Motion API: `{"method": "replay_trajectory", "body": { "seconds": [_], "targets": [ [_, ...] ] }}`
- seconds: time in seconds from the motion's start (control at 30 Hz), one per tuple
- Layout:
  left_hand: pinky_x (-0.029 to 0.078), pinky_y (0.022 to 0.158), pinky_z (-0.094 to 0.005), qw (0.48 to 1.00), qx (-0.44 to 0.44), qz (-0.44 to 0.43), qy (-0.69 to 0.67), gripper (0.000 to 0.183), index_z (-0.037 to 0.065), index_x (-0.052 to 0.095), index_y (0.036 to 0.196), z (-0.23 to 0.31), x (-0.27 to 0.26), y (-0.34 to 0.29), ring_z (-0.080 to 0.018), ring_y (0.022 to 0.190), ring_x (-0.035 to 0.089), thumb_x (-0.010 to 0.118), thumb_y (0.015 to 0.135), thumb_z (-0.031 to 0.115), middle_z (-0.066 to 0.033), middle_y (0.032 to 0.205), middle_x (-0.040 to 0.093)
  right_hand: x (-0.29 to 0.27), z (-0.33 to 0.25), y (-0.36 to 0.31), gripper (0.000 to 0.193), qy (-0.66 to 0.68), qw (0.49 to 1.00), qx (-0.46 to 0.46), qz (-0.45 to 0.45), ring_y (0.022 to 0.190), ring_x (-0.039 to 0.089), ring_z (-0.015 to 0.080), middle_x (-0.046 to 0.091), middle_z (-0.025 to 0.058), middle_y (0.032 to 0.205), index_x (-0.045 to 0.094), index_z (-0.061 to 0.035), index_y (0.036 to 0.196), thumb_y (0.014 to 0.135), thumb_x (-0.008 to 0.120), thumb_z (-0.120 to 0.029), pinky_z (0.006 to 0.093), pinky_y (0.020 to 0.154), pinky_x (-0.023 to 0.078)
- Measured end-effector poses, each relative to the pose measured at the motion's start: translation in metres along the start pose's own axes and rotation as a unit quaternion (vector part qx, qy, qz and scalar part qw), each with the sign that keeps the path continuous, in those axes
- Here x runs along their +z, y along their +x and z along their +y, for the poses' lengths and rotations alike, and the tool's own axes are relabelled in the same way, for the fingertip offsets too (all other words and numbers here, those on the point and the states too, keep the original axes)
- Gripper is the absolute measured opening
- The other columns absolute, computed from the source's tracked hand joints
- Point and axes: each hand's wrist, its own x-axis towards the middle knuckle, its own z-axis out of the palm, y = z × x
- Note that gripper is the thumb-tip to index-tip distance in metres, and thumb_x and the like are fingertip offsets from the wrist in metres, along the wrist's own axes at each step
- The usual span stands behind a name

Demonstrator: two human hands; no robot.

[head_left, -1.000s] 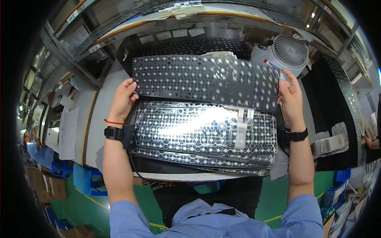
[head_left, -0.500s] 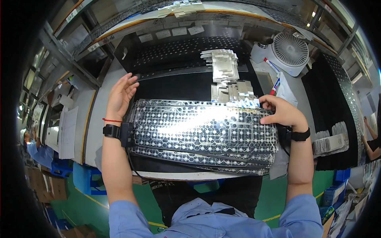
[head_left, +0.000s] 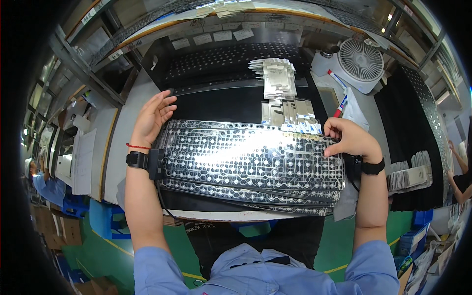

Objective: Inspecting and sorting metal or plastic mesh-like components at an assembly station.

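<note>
Clear plastic circuit sheets with black and white dots are lying in a layered stack, the top sheet (head_left: 305, 169) covering most of the lower sheets (head_left: 246, 200) on the worktop (head_left: 129, 123). Left hand (head_left: 156, 117) is hovering by the far left corner, fingers loose and holding nothing; can't tell if it's touching the edge. Right hand (head_left: 350, 140) is curling over the far right corner, thumb and fingers apart; can't tell if it's pinching the sheet.

Risk, my read: lower layers are sitting fanned out, so a sideways push could be skewing the stack further. Right hand is sitting close to the silver packets (head_left: 290, 112); a wide sweep could be knocking them. Glare is hiding the middle, so a misalignment could be going unnoticed.

Labels: white paper labels (head_left: 201, 42) are hanging on the back panel, too small to read. Marker (head_left: 340, 106) is carrying print on its barrel; trousers are showing pale lettering.
</note>
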Motion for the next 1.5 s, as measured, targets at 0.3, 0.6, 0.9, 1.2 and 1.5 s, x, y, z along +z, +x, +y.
{"method": "replay_trajectory", "body": {
  "seconds": [0.3,0.6,0.9,1.2,1.5],
  "targets": [
    [0.055,0.079,-0.0242,1.0,-0.001,-0.001,0.013,0.038,-0.001,0.052,0.129,0.0,0.001,0.001,-0.0155,0.093,0.065,0.049,0.103,0.026,-0.0127,0.112,0.065,0.002,-0.001,-0.003,0.045,-0.023,0.999,-0.036,0.029,0.069,0.037,0.0067,0.042,-0.0051,0.072,0.054,-0.0054,0.082,0.061,0.092,-0.019,0.0235,0.06,0.032],
    [0.054,0.079,-0.0227,1.0,-0.009,0.011,0.025,0.037,0.0,0.053,0.129,-0.001,0.002,0.0,-0.0151,0.094,0.065,0.048,0.103,0.026,-0.0116,0.114,0.065,-0.002,-0.012,-0.007,0.042,-0.054,0.998,0.038,-0.023,0.066,0.035,0.0074,0.039,-0.0052,0.069,0.051,-0.0055,0.077,0.066,0.089,-0.021,0.0255,0.059,0.031],
    [0.053,0.082,-0.0236,0.998,-0.017,-0.02,0.05,0.038,-0.001,0.053,0.13,0.001,0.005,-0.002,-0.0147,0.095,0.065,0.049,0.103,0.024,-0.0118,0.116,0.066,0.001,-0.004,0.001,0.013,0.059,0.971,-0.024,0.229,0.075,0.048,0.0039,0.055,-0.0049,0.08,0.059,-0.0041,0.087,0.087,0.07,-0.012,0.0211,0.067,0.04],
    [0.053,0.079,-0.0233,0.993,-0.005,-0.074,0.095,0.029,-0.002,0.059,0.123,-0.003,0.005,-0.005,-0.0093,0.087,0.065,0.059,0.094,0.003,-0.0077,0.104,0.069,0.0,0.01,0.009,0.018,0.197,0.95,-0.026,0.24,0.081,0.053,0.0033,0.057,-0.0031,0.09,0.063,-0.0021,0.104,0.087,0.069,-0.004,0.0187,0.073,0.044],
    [0.052,0.074,-0.0208,0.998,0.006,-0.039,0.055,0.021,0.0,0.063,0.112,0.001,0.009,-0.005,-0.0076,0.08,0.064,0.062,0.096,0.014,-0.0031,0.094,0.069,-0.003,0.021,0.013,0.023,0.124,0.975,0.026,0.182,0.082,0.056,0.005,0.061,-0.0026,0.087,0.063,0.0029,0.115,0.094,0.061,-0.005,0.0206,0.075,0.046]
  ]
}}
